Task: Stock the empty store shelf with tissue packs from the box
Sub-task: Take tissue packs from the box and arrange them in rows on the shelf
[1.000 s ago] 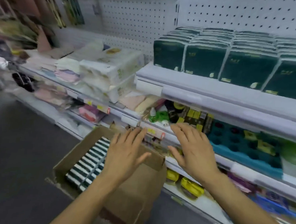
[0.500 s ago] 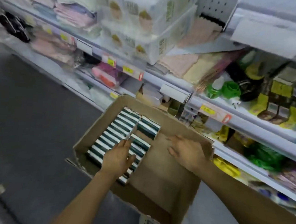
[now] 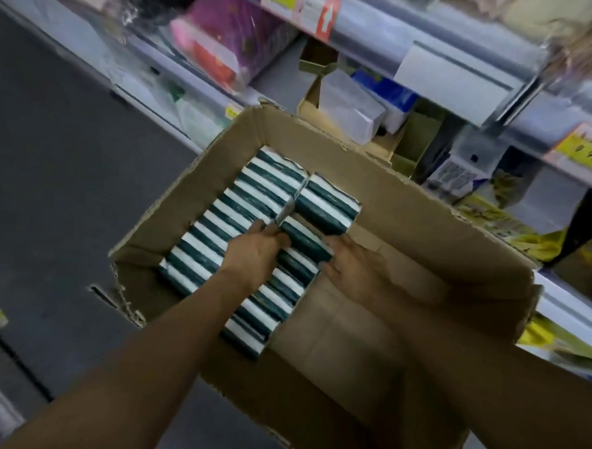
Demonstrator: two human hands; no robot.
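Note:
An open cardboard box (image 3: 421,227) stands on the floor in front of the shelves. Its left half holds rows of dark green and white tissue packs (image 3: 233,214) standing on edge, and its right half shows bare cardboard. Both of my hands are down inside the box at the shorter right-hand row. My left hand (image 3: 253,253) curls its fingers down at the left end of a tissue pack (image 3: 304,242). My right hand (image 3: 354,267) grips the right end of the same pack. Two more packs (image 3: 326,205) stand just behind it.
Lower store shelves (image 3: 452,33) run behind the box, with pink packages (image 3: 222,38), a clear plastic box (image 3: 348,107), yellow bags (image 3: 514,229) and price labels (image 3: 590,150). Dark floor (image 3: 50,177) spreads to the left of the box.
My view has dropped from the shelf of stocked tissue packs to the box. Both hands have gone down into the box and closed on the ends of one pack.

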